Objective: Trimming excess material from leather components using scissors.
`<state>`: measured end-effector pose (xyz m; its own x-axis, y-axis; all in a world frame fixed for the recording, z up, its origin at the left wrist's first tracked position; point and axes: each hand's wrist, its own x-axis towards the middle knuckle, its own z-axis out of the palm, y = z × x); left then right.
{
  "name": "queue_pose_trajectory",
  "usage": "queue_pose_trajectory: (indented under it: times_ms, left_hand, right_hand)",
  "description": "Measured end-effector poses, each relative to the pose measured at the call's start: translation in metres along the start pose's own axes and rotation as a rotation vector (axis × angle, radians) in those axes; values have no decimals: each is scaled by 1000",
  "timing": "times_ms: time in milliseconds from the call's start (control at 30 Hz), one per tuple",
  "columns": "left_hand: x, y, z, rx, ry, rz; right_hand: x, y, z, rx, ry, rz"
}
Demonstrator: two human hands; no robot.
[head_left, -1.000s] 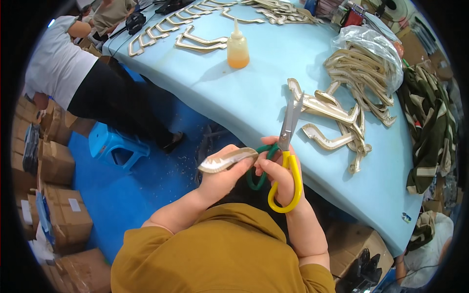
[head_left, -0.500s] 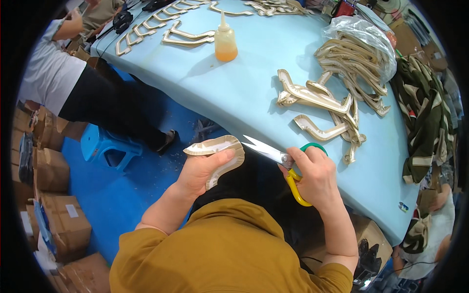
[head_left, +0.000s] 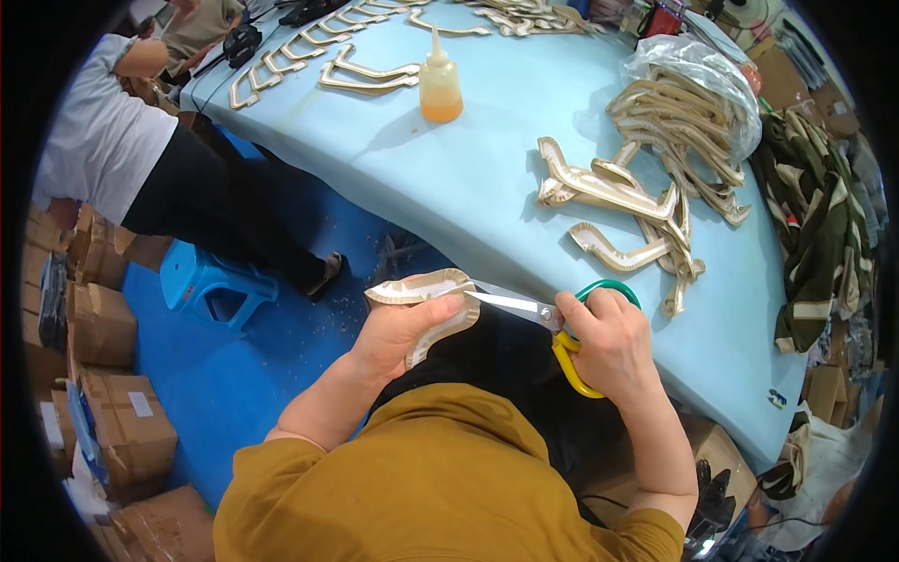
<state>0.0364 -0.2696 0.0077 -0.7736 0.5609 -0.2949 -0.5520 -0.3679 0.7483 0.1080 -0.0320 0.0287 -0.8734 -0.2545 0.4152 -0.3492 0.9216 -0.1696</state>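
Left hand (head_left: 398,332) fingers pinching the curved beige piece (head_left: 426,300), right hand (head_left: 609,342) fingers through the scissors (head_left: 538,318) loops. I'd keep the blade tips tight against that piece's edge and take small snips.

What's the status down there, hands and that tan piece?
Left hand grips tan piece. Right hand on scissors, blades at the piece's edge. Nothing between them; table beyond.

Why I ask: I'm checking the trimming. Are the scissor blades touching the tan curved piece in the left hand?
Touching. The head view shows the scissors with the blade tip lying on the tan curved piece's edge, held by the left hand.
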Motion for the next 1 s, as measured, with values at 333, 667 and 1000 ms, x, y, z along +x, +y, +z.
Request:
queue_pose_trajectory:
  times_ms: [333,667,1000]
  left_hand:
    - [5,-10,0,-33,8,-49]
    - [4,-15,6,-119,-18,-110]
    - [2,-13,14,-147,28,-138]
  right_hand:
    - [-3,5,-1,-28,19,-35]
    - [-5,11,-1,-16,8,-53]
    - [-6,9,-7,-93,2,-68]
